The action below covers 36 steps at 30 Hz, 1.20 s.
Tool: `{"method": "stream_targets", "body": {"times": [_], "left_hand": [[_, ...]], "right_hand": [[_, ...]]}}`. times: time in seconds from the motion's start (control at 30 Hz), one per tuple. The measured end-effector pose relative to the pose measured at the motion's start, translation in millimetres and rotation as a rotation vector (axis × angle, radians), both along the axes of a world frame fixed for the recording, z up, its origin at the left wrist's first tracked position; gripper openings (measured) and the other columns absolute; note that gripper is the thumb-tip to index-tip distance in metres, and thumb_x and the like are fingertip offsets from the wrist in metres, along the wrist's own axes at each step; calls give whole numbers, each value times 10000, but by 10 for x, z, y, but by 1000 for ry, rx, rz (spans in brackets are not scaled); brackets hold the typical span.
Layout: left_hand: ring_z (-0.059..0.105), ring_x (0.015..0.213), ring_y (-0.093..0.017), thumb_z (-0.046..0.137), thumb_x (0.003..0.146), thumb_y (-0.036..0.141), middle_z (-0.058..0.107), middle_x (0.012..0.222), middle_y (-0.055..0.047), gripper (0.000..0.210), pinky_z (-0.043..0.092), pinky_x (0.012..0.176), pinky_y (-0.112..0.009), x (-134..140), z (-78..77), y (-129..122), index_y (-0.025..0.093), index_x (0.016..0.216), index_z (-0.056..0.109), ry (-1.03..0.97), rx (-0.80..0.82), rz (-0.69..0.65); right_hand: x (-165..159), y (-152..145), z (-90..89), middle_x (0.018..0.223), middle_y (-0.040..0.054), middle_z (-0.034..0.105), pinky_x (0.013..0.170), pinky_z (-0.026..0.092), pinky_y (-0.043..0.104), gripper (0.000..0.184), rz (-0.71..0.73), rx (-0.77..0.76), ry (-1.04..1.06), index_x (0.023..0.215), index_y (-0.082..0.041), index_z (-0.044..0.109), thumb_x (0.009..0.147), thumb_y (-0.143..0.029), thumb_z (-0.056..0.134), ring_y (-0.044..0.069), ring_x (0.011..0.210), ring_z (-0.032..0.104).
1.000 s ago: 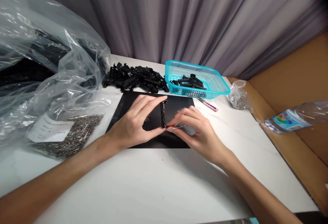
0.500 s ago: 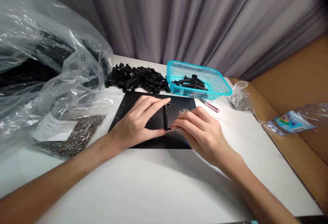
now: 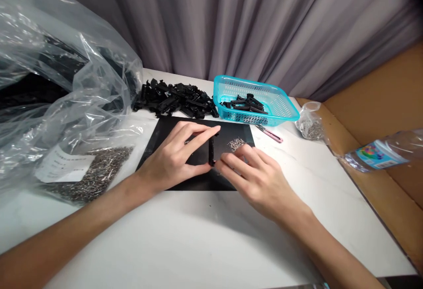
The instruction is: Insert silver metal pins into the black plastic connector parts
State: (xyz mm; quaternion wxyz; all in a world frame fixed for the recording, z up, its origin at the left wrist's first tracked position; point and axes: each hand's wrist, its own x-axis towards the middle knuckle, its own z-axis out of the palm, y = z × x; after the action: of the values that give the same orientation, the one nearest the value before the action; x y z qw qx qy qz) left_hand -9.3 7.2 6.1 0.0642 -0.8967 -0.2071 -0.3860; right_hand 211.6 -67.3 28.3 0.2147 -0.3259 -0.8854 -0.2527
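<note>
A slim black plastic part (image 3: 212, 151) stands lengthwise between the thumb and fingertips of my left hand (image 3: 173, 157), above a black mat (image 3: 228, 183). At the near end of that part, the fingertips of my right hand (image 3: 254, 170) are pinched together, close to my left thumb. What the right fingers hold is mostly hidden; a small glint shows between them. Just beyond my right fingers, a little heap of small metal pins (image 3: 235, 144) rests on the mat. A few more metal pieces (image 3: 187, 142) show behind my left hand.
A pile of black plastic parts (image 3: 178, 99) lies behind the mat, beside a blue basket (image 3: 284, 115) holding similar parts. A pink-handled cutter (image 3: 272, 135) lies before the basket. Bags of metal pieces (image 3: 105, 172) sit left and right (image 3: 312, 128); a bottle (image 3: 376, 154) lies far right.
My right hand has shifted slightly left and its fingers have curled in at the part's near end. The thin metal strip seen at its fingertips before is now hidden. My left hand keeps its hold.
</note>
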Motion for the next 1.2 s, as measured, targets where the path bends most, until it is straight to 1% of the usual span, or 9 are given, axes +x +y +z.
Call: {"method": "stream_targets", "body": {"times": [0.17, 0.27, 0.37, 0.47, 0.53, 0.63, 0.73, 0.9, 1.2], "left_hand": [[631, 1124, -270, 730, 900, 167, 654, 1188, -124, 637, 536, 1001, -443, 10, -25, -5, 185, 1493, 499, 29, 11, 13], [620, 1139, -276, 744, 901, 205, 648, 1206, -133, 661, 529, 1018, -448, -2, -47, -1, 173, 1507, 483, 50, -2, 24], [610, 1146, -278, 757, 898, 240, 646, 1214, -133, 682, 526, 1020, -447, -14, -56, 4, 182, 1516, 474, 47, -25, 35], [606, 1140, -273, 767, 889, 246, 647, 1211, -124, 682, 522, 1018, -435, -18, -50, 2, 191, 1508, 485, 23, -48, 43], [604, 1138, -268, 782, 874, 245, 647, 1211, -121, 686, 515, 1025, -426, -16, -39, -2, 180, 1495, 497, 7, -66, 40], [598, 1135, -265, 802, 851, 251, 646, 1210, -122, 683, 507, 1028, -418, -12, -22, -6, 156, 1467, 524, -14, -91, 37], [597, 1128, -264, 807, 844, 263, 646, 1206, -121, 681, 503, 1027, -417, -15, -9, -7, 151, 1458, 535, -31, -107, 36], [600, 1117, -266, 806, 841, 264, 648, 1203, -115, 690, 505, 1018, -430, -19, 2, -14, 180, 1469, 531, -53, -111, 29], [607, 1093, -261, 778, 856, 223, 658, 1146, -112, 638, 541, 985, -422, 17, 0, -35, 168, 1447, 542, -36, -73, -25]], "right_hand": [[-13, 14, -25, 889, 53, 702, 684, 405, 336, 243, 10, -48, -39, 875, -167, 709, 1020, -66, 542, 196, 801, 532], [30, 65, -85, 887, 54, 697, 697, 425, 336, 227, 28, -143, 48, 961, -172, 711, 1038, -86, 516, 203, 823, 518], [70, 119, -137, 930, 55, 709, 710, 453, 330, 201, 39, -318, 259, 1027, -194, 703, 1046, -121, 517, 201, 833, 505], [79, 148, -141, 970, 55, 711, 746, 479, 325, 146, 86, -539, 478, 993, -209, 697, 1032, -152, 568, 195, 865, 525], [78, 156, -122, 974, 47, 714, 791, 482, 333, 99, 122, -664, 576, 988, -211, 700, 1017, -173, 613, 190, 885, 549], [84, 173, -94, 963, 29, 726, 826, 465, 343, 46, 147, -779, 664, 995, -225, 722, 987, -209, 680, 181, 883, 572], [99, 198, -94, 957, 20, 734, 821, 453, 337, 41, 169, -848, 735, 990, -236, 747, 969, -236, 712, 174, 884, 583], [112, 230, -117, 945, 32, 734, 826, 454, 348, 93, 191, -909, 797, 983, -229, 766, 983, -286, 693, 174, 871, 585], [126, 231, -79, 892, 35, 744, 791, 479, 335, 94, 185, -983, 795, 936, -210, 791, 941, -291, 744, 167, 837, 592]]}}
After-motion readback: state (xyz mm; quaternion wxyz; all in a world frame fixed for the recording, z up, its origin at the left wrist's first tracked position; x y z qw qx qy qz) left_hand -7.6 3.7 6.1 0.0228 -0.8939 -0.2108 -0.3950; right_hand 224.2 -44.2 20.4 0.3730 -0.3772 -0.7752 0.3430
